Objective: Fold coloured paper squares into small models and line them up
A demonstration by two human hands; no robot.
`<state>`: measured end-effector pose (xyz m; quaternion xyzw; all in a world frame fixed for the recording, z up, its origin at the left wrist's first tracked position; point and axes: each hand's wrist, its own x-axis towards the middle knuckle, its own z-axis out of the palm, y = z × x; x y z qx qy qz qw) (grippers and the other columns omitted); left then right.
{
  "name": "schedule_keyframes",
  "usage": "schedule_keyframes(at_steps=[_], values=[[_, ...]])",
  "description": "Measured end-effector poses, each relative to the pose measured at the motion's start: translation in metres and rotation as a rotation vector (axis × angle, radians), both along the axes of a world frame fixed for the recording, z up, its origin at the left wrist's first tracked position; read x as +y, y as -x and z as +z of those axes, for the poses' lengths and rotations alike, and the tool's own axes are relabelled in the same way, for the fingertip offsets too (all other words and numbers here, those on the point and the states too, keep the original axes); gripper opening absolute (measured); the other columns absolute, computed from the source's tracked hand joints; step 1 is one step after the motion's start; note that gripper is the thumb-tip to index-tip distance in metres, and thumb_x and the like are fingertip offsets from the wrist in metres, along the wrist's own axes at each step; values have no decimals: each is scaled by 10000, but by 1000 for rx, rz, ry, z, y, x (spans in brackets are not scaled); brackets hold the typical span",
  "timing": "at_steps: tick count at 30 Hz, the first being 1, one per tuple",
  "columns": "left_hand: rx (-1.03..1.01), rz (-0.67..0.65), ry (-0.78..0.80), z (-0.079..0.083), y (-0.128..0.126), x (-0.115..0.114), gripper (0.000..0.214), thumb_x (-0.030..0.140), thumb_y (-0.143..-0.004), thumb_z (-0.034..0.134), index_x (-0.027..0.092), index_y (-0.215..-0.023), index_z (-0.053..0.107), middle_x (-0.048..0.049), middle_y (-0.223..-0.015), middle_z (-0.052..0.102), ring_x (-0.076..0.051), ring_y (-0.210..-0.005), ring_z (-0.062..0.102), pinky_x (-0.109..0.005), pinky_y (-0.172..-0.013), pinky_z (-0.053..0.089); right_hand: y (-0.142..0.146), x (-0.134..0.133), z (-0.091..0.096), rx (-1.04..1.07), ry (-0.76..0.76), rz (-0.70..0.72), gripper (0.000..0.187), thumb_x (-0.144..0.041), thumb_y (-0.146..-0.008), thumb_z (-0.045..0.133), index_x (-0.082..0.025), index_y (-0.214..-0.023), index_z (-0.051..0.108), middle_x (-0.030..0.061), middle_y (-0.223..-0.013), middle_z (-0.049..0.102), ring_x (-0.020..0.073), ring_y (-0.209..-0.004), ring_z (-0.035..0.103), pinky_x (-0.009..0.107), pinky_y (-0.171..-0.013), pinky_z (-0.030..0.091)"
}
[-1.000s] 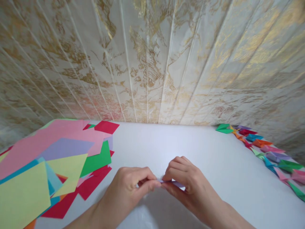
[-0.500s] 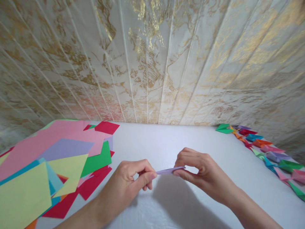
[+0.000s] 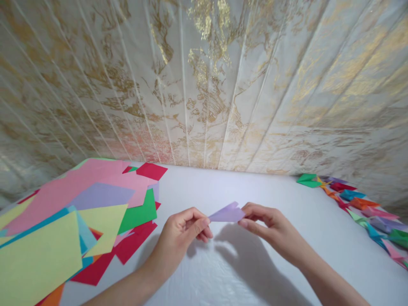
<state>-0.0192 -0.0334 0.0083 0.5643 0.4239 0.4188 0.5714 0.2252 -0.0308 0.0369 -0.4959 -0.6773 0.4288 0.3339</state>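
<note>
A small folded purple paper (image 3: 227, 213) is held just above the white tabletop, between both hands. Its narrow point runs to the left and a notched, wider end faces right. My left hand (image 3: 191, 227) pinches the pointed tip between thumb and fingers. At the wider end, my right hand (image 3: 263, 221) grips a corner between thumb and forefinger. The tips of the paper inside both pinches are hidden by the fingers.
Loose coloured paper sheets (image 3: 105, 197) lie overlapped on the left of the white table (image 3: 197, 182). Several folded paper pieces (image 3: 363, 204) are lined up along the right side. A gold-patterned curtain (image 3: 204, 85) hangs behind the table's far edge.
The purple paper has turned from nearly edge-on to showing its broad face and notch. My right hand has shifted slightly down its end. The view has swung a little left.
</note>
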Motion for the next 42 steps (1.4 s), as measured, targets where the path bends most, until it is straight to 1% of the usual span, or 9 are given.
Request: schedule_keyframes(at_steps=[3, 7, 11, 13, 20, 25, 31, 38, 42], values=[[-30, -5, 49, -4, -5, -5, 323, 467, -859, 670, 168, -737, 662, -37, -696, 714, -156, -640, 645, -261, -665, 525, 22, -4, -26, 254, 43, -87, 401, -583, -782, 735, -183, -776, 701, 24, -751, 646, 164, -675, 573, 273, -640, 464], [-74, -29, 157, -5, -8, -8, 365, 512, -807, 729, 153, -773, 668, -55, -708, 718, -167, -648, 647, -277, -665, 516, 34, -7, -45, 372, -30, -167, 385, -571, -769, 750, -193, -757, 686, 47, -793, 657, 192, -724, 596, 293, -652, 490], [-282, -66, 350, -6, -12, -12, 399, 478, -764, 789, 168, -991, 682, -49, -876, 739, -182, -806, 689, -246, -688, 502, 36, -10, -47, 370, -90, -129, 375, -576, -795, 728, -209, -734, 673, 59, -840, 663, 210, -751, 616, 314, -679, 504], [-350, -61, 435, -7, -13, -15, 367, 446, -755, 803, 193, -984, 668, -19, -883, 726, -175, -851, 692, -228, -702, 498, 37, -11, -46, 361, -104, -97, 375, -587, -799, 723, -223, -725, 673, 54, -838, 661, 212, -754, 614, 313, -676, 498], [-371, -39, 591, -10, -14, -17, 431, 396, -677, 884, 155, -944, 647, -3, -744, 645, -124, -689, 632, -212, -614, 471, 33, -10, -41, 311, -183, -49, 326, -519, -870, 683, -218, -749, 708, 43, -833, 649, 191, -779, 603, 294, -705, 481], [-350, -3, 518, -12, -15, -18, 416, 429, -684, 873, 175, -901, 624, 27, -657, 604, -117, -612, 606, -204, -555, 436, 31, -8, -45, 308, -175, -40, 337, -531, -884, 668, -217, -777, 726, 46, -852, 652, 192, -792, 604, 303, -710, 467], [-218, 1, 362, -19, -15, -15, 439, 535, -732, 794, 165, -864, 598, -9, -715, 654, -138, -608, 642, -215, -519, 443, 34, -10, -46, 264, -127, -53, 312, -498, -884, 671, -205, -784, 705, 43, -845, 660, 189, -791, 612, 300, -728, 485], [-136, 16, 275, -20, -18, -14, 435, 576, -760, 736, 174, -829, 582, -4, -665, 639, -147, -565, 637, -225, -494, 453, 32, -11, -50, 204, -177, -71, 371, -505, -906, 644, -195, -703, 631, 22, -775, 607, 165, -731, 560, 272, -688, 456], [-140, 19, 269, -20, -18, -15, 440, 585, -768, 723, 179, -831, 567, 1, -653, 630, -145, -551, 625, -221, -477, 450, 32, -10, -50, 251, -111, -80, 359, -512, -880, 673, -186, -735, 637, 17, -779, 613, 159, -726, 557, 272, -688, 441]])
